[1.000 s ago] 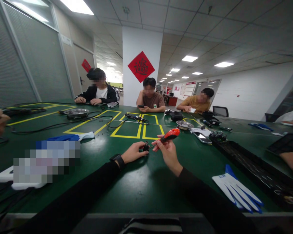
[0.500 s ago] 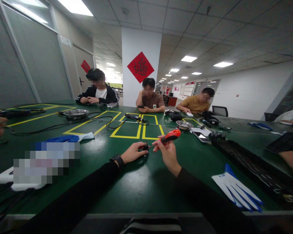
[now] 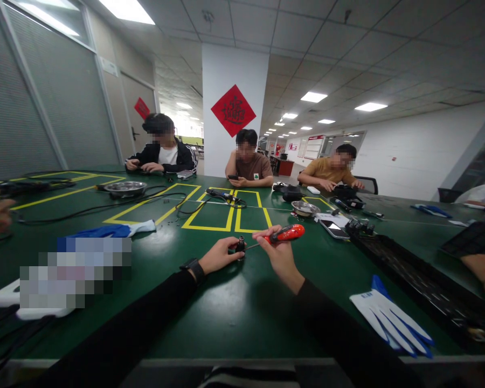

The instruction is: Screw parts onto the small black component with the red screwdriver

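My left hand (image 3: 222, 255) holds a small black cylindrical part with a metallic top (image 3: 241, 245) upright, low over the table or standing on it; I cannot tell which. In my right hand (image 3: 281, 257) is a screwdriver (image 3: 288, 233) with a red and black handle, its fingers closed round the handle and upper shaft. The thin shaft lies nearly level and points left, with its tip at the side of the black part. The exact contact point is too small to make out.
On the green table (image 3: 178, 318) a white and blue glove (image 3: 390, 318) lies right, beside a long black tray (image 3: 412, 280). A phone (image 3: 333, 229) and a metal bowl (image 3: 306, 209) stand beyond. Another glove (image 3: 113, 230) and cables lie left. Several people sit around.
The screwdriver's handle has dropped and swung right, so the tool is closer to level. My left hand keeps the black part in nearly the same place.
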`<state>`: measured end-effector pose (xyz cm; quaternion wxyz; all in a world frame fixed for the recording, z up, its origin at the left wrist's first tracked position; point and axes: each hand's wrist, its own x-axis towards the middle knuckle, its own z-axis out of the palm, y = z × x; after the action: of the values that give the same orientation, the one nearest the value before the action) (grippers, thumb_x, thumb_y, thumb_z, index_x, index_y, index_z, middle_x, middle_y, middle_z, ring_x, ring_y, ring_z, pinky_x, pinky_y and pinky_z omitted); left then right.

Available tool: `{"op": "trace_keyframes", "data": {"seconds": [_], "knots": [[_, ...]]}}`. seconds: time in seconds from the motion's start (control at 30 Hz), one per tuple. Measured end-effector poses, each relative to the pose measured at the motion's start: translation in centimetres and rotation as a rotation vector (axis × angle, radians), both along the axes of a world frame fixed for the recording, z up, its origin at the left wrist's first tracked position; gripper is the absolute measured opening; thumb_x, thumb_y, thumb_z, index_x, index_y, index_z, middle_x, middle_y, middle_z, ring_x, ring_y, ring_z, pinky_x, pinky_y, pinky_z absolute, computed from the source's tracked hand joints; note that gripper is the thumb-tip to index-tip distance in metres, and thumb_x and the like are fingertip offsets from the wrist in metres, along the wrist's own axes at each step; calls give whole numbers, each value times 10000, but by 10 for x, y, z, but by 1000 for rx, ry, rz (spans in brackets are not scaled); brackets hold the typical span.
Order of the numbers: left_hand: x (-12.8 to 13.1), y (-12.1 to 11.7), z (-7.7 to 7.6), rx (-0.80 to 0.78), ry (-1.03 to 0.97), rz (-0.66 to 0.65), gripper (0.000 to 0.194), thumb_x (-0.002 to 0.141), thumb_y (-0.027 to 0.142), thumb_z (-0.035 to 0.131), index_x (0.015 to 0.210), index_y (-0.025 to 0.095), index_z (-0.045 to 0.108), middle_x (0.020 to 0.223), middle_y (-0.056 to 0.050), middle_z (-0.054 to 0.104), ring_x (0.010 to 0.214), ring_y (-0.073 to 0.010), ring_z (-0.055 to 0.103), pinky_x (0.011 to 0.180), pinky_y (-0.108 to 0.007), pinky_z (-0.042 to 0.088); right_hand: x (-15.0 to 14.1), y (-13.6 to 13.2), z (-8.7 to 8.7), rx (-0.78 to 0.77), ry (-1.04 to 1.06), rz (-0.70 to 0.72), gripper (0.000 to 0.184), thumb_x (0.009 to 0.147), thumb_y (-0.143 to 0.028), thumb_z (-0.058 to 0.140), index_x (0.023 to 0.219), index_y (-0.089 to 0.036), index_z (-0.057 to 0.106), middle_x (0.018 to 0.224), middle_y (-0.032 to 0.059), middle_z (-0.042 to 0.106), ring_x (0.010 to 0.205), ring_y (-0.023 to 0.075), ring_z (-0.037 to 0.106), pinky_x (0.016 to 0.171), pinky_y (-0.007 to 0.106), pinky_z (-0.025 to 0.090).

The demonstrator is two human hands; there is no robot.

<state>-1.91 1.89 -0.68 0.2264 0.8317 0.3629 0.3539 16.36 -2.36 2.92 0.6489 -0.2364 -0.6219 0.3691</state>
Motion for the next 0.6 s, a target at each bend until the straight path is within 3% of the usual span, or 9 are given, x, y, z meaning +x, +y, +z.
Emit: {"op": "trace_keyframes", "data": {"seconds": [0.1,0.2,0.3,0.4,0.53,0.6], "knots": [[1,-1,3,-6,-8,19,265,752,307,570,969,162,616,865,-33,609,793,-166,553,720,-264,436,-1,1,-1,-61,21,85,197,779,-217,558,938,-242,445,718,-32,549,704,157,593,760,365,476],[1,-2,6,0,-4,31,241,762,300,560,954,164,612,850,-31,602,783,-166,550,710,-262,429,-1,-2,-2,-33,-4,38,222,807,-204,492,1022,-246,459,803,-2,551,802,170,569,826,381,441],[2,-3,9,23,24,41,209,764,303,560,909,162,611,841,-31,597,782,-169,541,718,-265,421,0,-8,3,69,-172,-122,139,767,-190,559,900,-223,541,974,45,546,974,202,514,918,391,371],[2,-4,13,22,41,49,204,772,308,548,901,161,604,849,-34,597,784,-171,537,722,-266,417,1,-13,10,62,-166,-99,164,713,-182,636,824,-217,521,1082,61,525,1033,219,498,911,392,380],[2,-6,15,-2,43,67,229,777,314,539,941,164,594,884,-40,602,820,-178,536,755,-276,415,1,-10,8,-120,-105,216,181,773,-225,581,703,-214,415,720,-10,555,647,145,570,654,313,468],[2,-6,14,-2,42,77,218,772,304,544,932,165,598,883,-40,602,828,-179,535,769,-278,412,1,-5,4,-166,-60,236,169,778,-234,577,731,-216,416,666,-37,513,553,111,523,593,276,453]]}}
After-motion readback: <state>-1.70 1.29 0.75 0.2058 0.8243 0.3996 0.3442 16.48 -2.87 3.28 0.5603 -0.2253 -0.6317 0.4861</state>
